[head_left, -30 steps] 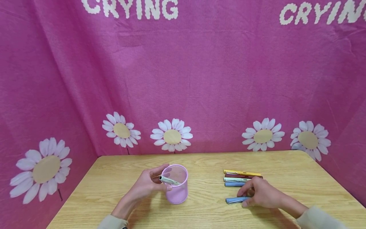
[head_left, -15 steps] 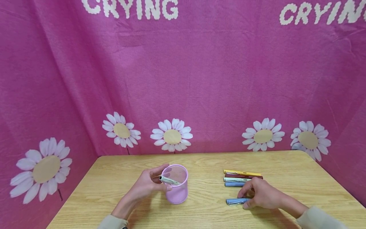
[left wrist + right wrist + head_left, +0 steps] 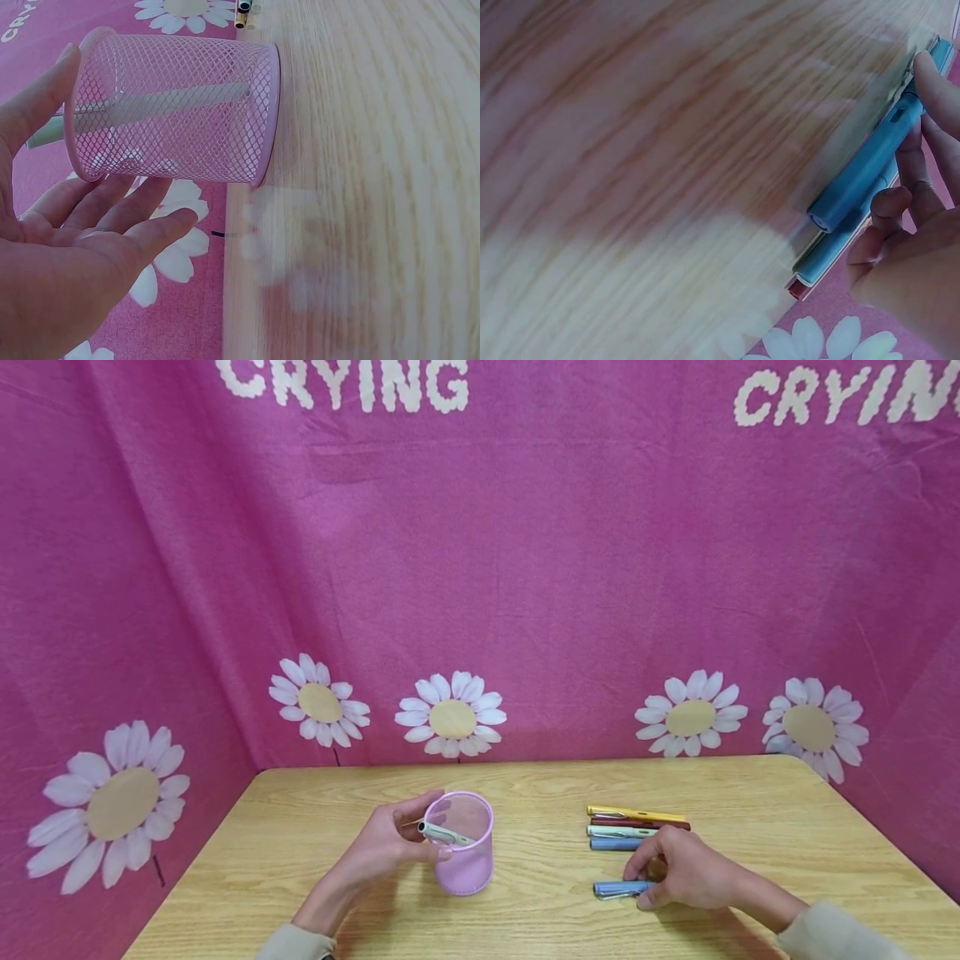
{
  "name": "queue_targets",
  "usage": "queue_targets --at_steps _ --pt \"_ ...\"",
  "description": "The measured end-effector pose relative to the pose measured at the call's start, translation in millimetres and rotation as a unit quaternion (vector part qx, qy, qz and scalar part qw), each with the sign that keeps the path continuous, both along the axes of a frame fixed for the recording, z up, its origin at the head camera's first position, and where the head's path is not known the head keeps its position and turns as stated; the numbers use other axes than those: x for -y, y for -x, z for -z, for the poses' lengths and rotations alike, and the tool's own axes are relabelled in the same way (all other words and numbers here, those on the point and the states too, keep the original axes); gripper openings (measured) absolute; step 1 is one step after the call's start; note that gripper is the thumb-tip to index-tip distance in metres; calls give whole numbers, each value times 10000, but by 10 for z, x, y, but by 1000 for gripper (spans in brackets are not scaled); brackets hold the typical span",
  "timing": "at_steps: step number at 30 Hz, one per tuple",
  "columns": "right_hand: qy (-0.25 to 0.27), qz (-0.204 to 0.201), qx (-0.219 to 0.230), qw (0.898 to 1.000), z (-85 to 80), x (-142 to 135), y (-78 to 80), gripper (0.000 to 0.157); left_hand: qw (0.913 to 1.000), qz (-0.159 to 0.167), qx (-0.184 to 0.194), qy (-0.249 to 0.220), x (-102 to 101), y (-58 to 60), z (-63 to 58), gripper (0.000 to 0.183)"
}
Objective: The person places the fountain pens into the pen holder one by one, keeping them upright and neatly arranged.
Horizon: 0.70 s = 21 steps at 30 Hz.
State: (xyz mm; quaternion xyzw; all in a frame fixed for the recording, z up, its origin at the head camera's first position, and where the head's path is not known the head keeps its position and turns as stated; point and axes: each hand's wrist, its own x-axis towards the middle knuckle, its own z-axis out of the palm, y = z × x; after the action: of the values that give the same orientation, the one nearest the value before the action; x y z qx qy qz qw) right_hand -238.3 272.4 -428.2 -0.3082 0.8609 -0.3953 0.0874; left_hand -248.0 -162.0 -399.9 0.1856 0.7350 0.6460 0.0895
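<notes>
A pink mesh pen cup [image 3: 467, 870] stands upright on the table, with my left hand [image 3: 378, 843] holding it from the left, thumb on the near side and fingers behind. One pale green pen [image 3: 150, 106] leans inside the cup, its capped end sticking out over the rim beside that hand. To the right, my right hand [image 3: 690, 870] pinches a blue pen [image 3: 621, 889] between thumb and fingers, low at the tabletop. In the right wrist view this blue pen [image 3: 866, 165] runs slanting from the fingertips, its lower end free.
Just beyond the right hand lie a second blue pen [image 3: 611, 843], a mint pen [image 3: 618, 832], a dark red pen [image 3: 677, 825] and a yellow pen [image 3: 637, 814], side by side. The wood-grain table [image 3: 360, 785] ends at a magenta cloth [image 3: 555, 610] with printed daisies.
The pinched blue pen has shifted very slightly to the right and turned a little, with my right thumb moving along. My left hand and the cup have stayed in place.
</notes>
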Motion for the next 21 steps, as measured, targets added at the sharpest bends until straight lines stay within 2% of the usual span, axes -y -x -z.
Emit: queue_targets --at_steps 7,13,21 --pt "-188 140 -254 9994 -106 27 3 17 10000 -9 -6 -20 -15 0 4 85" --pt "24 216 -98 9997 -234 63 23 16 10000 -22 38 -55 -14 7 11 85" --pt "181 381 -338 9985 -373 139 22 19 10000 -33 -3 -63 -5 -2 6 85"
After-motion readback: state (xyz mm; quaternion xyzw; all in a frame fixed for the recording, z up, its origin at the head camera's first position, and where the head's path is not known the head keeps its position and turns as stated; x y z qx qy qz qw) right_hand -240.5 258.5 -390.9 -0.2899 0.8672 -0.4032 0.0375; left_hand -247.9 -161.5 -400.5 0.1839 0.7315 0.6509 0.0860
